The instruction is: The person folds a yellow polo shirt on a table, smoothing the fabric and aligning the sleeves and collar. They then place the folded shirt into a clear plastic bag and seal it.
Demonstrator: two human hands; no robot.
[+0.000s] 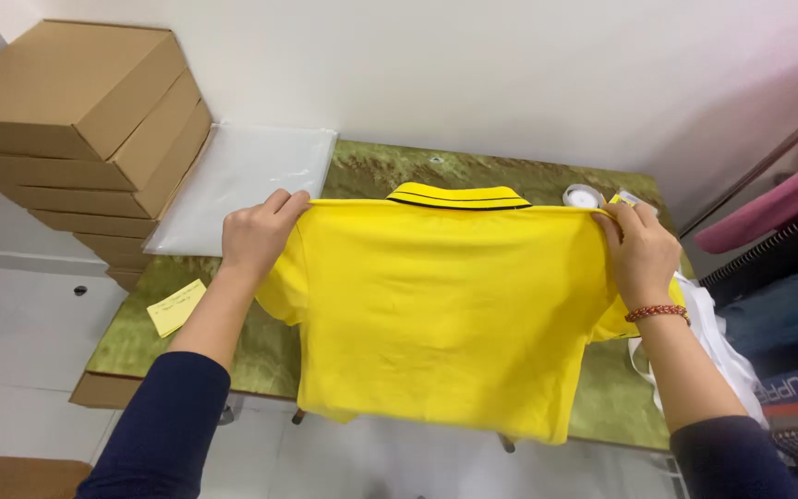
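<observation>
A yellow polo shirt (445, 305) with a black-striped collar hangs spread out in front of me, above a green mottled table (131, 342). My left hand (256, 236) pinches the shirt's left shoulder. My right hand (639, 249), with a red bead bracelet on the wrist, grips the right shoulder. The shirt's hem drops past the table's near edge and hides the middle of the tabletop.
A stack of several flat cardboard boxes (85, 120) stands at the table's far left. Clear plastic bags (242, 180) lie beside it. A yellow paper note (175, 308) rests at the left. A tape roll (584, 196) sits at the back right, white fabric (713, 342) and folded clothes (787, 305) at the right.
</observation>
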